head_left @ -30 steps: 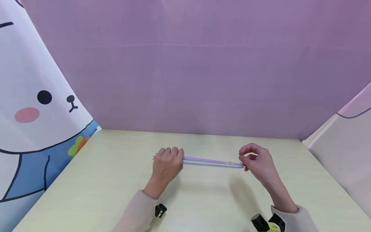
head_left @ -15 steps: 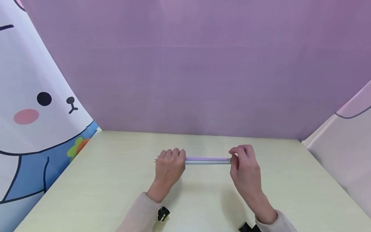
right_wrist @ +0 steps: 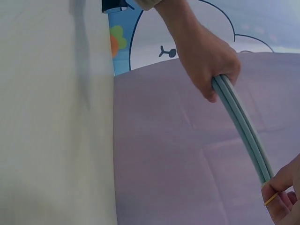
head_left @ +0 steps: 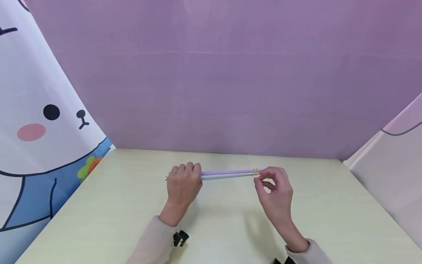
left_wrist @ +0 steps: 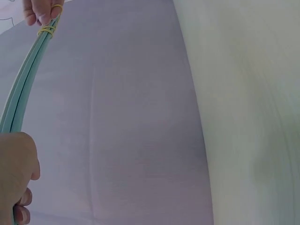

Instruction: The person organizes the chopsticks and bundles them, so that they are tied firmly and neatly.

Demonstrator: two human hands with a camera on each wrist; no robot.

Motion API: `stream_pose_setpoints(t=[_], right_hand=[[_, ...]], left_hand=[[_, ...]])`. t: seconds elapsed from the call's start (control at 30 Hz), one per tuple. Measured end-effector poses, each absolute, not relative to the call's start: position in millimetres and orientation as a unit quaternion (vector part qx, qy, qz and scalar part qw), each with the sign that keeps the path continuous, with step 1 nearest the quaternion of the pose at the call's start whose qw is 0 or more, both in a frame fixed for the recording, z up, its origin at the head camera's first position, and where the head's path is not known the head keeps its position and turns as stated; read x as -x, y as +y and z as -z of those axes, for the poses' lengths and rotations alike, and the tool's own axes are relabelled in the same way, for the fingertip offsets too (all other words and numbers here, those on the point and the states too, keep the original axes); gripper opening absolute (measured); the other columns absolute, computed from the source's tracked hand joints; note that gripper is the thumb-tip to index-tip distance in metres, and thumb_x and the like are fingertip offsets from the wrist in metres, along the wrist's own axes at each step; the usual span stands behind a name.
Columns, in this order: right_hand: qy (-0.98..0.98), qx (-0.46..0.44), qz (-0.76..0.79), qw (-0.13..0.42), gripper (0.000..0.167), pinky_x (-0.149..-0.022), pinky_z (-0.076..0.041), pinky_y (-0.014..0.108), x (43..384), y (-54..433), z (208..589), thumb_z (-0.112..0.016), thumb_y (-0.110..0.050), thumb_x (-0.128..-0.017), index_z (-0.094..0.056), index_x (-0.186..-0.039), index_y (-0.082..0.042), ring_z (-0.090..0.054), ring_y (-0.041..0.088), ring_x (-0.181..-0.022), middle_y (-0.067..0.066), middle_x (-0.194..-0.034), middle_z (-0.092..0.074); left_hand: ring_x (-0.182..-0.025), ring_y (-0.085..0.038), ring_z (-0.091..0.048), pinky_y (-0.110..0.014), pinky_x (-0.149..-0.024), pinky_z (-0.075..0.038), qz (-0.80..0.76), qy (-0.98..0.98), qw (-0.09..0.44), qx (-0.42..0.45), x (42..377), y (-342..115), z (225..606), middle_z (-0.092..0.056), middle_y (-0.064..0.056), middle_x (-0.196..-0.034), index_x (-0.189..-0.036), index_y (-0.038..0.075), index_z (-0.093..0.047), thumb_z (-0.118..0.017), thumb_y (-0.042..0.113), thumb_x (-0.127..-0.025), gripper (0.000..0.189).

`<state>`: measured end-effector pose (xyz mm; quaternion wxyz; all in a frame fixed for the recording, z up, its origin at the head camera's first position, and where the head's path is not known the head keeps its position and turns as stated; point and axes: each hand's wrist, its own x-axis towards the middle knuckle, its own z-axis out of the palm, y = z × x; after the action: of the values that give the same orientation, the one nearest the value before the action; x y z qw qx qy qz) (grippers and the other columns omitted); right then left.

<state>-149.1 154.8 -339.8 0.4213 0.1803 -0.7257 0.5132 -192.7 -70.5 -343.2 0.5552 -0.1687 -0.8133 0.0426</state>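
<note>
A bundle of slim purple and pale blue sticks [head_left: 227,174] is held nearly level above the table. My left hand [head_left: 182,185] grips it in a fist near its left end, where small shiny tips stick out. A yellow rubber band [head_left: 255,172] is wound around the right end. There my right hand [head_left: 277,190] pinches the band between thumb and fingers. The right wrist view shows a loop of the rubber band [right_wrist: 271,199] stretched over a finger. In the left wrist view, turns of the rubber band [left_wrist: 47,31] circle the sticks, with another loop at the fingertips.
A pale table [head_left: 132,205] lies under both hands. Behind it rises a purple cloth backdrop [head_left: 230,80]. A printed cartoon panel [head_left: 49,157] stands on the left and a whitish panel [head_left: 392,176] on the right.
My right hand has moved left and turned, pulling the rubber band into more turns at the bundle's end. The left hand still grips the sticks, now slightly further left, and their right end has risen.
</note>
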Motion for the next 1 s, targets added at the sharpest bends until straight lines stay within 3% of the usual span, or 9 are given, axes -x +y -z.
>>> stream_pose_setpoints(t=[0.27,0.53,0.73,0.87,1.0], right_hand=[[-0.729,-0.155,-0.526,0.409,0.025,-0.067,-0.051,0.01,151.5,152.0,347.9,-0.068,0.019,-0.071,-0.061,-0.092,0.008,-0.06,-0.004,-0.074,0.012,-0.083,-0.064],[-0.751,-0.123,-0.459,0.458,0.022,-0.08,-0.042,0.009,155.1,155.4,351.2,-0.072,0.013,-0.071,-0.066,-0.09,0.002,-0.06,-0.003,-0.08,0.015,-0.079,-0.068],[-0.771,-0.099,-0.449,0.44,0.014,-0.072,-0.039,0.012,156.7,158.2,355.5,-0.071,0.006,-0.077,-0.068,-0.089,0.0,-0.055,-0.005,-0.078,0.011,-0.079,-0.069],[-0.768,-0.15,-0.45,0.431,0.013,-0.074,-0.041,0.012,158.8,159.6,357.1,-0.07,0.007,-0.077,-0.067,-0.087,-0.001,-0.055,-0.004,-0.083,0.011,-0.083,-0.068],[-0.728,-0.259,-0.411,0.484,0.006,-0.087,-0.042,0.016,162.6,160.0,358.2,-0.067,-0.004,-0.084,-0.065,-0.084,0.002,-0.058,0.015,-0.089,0.014,-0.084,-0.067]], left_hand=[[-0.038,-0.016,-0.039,-0.024,-0.039,-0.031,-0.04,-0.822,0.546,0.155,192.5,-76.1,340.2,-0.053,-0.004,-0.05,-0.06,0.007,-0.057,-0.074,0.004,-0.063,0.018],[-0.038,-0.015,-0.037,-0.023,-0.039,-0.029,-0.039,-0.822,0.546,0.158,192.4,-75.3,339.8,-0.052,-0.004,-0.049,-0.059,0.008,-0.055,-0.075,0.004,-0.062,0.02],[-0.038,-0.014,-0.033,-0.023,-0.039,-0.026,-0.043,-0.815,0.557,0.152,193.0,-73.7,338.9,-0.048,-0.003,-0.048,-0.056,0.009,-0.051,-0.072,0.001,-0.06,0.023],[-0.038,-0.013,-0.031,-0.023,-0.039,-0.025,-0.042,-0.818,0.555,0.149,191.7,-72.7,337.4,-0.047,-0.003,-0.047,-0.056,0.009,-0.05,-0.072,0.001,-0.061,0.024],[-0.039,-0.013,-0.029,-0.023,-0.039,-0.025,-0.034,-0.826,0.542,0.151,190.1,-70.4,335.4,-0.046,-0.002,-0.047,-0.054,0.009,-0.048,-0.07,-0.001,-0.062,0.025]])
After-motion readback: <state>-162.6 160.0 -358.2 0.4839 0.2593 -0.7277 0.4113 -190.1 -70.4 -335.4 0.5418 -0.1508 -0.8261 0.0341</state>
